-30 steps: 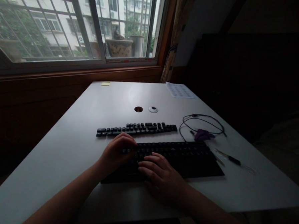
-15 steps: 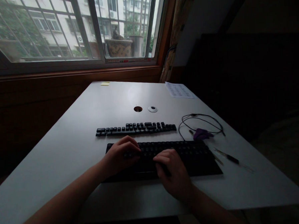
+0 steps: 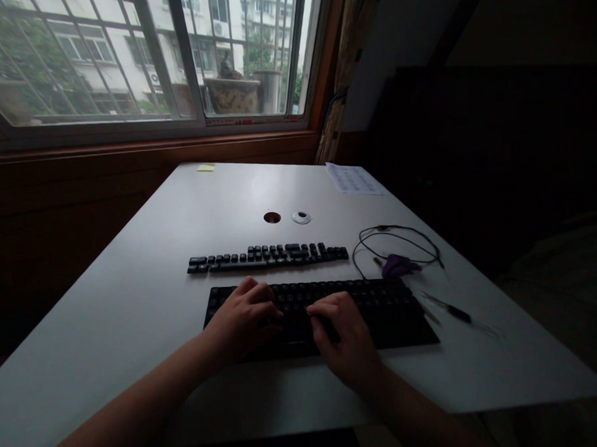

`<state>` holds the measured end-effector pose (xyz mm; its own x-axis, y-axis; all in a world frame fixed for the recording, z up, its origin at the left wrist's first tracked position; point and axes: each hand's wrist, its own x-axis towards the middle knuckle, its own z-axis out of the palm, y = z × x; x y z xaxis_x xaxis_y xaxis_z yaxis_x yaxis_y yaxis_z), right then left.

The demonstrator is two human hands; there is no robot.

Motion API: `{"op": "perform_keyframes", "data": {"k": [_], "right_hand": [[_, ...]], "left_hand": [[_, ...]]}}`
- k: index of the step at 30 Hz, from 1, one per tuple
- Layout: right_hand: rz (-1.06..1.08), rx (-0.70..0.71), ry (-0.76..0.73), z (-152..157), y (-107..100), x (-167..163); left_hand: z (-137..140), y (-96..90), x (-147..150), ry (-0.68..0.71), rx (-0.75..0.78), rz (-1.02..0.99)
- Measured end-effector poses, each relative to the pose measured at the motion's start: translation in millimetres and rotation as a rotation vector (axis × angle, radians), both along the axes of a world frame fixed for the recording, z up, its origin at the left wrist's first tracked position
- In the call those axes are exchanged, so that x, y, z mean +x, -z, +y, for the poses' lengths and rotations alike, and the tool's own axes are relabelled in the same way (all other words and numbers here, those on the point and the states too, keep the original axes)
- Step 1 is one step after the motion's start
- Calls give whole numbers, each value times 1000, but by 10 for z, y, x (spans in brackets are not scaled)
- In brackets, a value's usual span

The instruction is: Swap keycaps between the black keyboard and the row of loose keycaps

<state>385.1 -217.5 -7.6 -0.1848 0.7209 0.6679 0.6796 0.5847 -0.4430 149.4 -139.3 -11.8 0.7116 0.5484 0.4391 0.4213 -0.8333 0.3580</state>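
Note:
A black keyboard (image 3: 388, 319) lies near the desk's front, with its lower left part bare of visible key rows. Over its left half, my left hand (image 3: 246, 316) bends its fingers down, fingertips and thumb drawn close. My right hand (image 3: 342, 334) rests at the middle, curled, thumb and forefinger brought together. Shadow hides whatever either hand pinches. Behind the keyboard, loose black keycaps (image 3: 270, 261) stand in uneven rows on the white desk.
Right of the keyboard lie a coiled black cable (image 3: 399, 228), a purple cloth (image 3: 399, 265) and a wire-ended tool with a dark handle (image 3: 458, 314). Farther back are a cable hole (image 3: 272, 217), its white cover (image 3: 301, 218), a printed sheet (image 3: 353, 179) and a yellow note (image 3: 206, 167).
My left hand has turned slightly and its fingers have drawn in toward the thumb. My right hand stays almost in place. The whole view has shifted a little.

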Motion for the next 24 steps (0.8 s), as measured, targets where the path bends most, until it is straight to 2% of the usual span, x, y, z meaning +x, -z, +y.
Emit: {"op": "perform_keyframes", "data": {"k": [18, 24], "right_hand": [[-45, -27, -45, 26, 52, -17], [-157, -69, -72, 40, 56, -49]], "left_hand": [[17, 5, -4, 13, -51, -51], [16, 2, -10, 8, -58, -30]]}}
